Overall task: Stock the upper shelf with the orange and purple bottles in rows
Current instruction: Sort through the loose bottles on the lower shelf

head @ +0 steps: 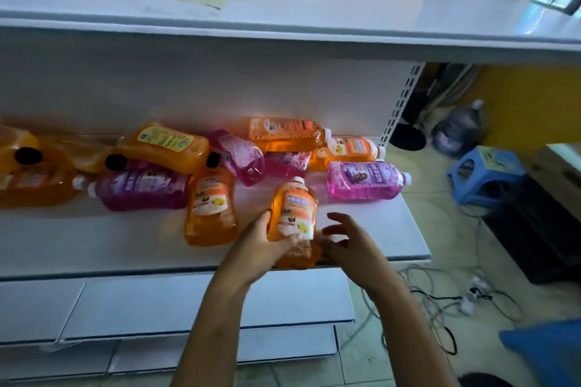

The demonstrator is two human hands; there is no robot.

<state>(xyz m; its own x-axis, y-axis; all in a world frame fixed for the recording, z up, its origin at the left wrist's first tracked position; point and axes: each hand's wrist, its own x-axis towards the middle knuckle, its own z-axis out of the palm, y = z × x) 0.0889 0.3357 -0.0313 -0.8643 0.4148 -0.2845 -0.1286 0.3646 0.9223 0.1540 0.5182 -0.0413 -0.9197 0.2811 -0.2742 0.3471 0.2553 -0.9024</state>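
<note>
Orange bottle [294,214] looked liquid-heavy and slick; our left hand [261,245] gripped its body, right hand [349,242] fingers apart beside it.

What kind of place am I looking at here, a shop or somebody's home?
Most likely a small shop or its stockroom. White retail shelving with a slotted upright holds many identical orange and purple bottles, and the left hand grips an orange bottle for stocking.
</note>
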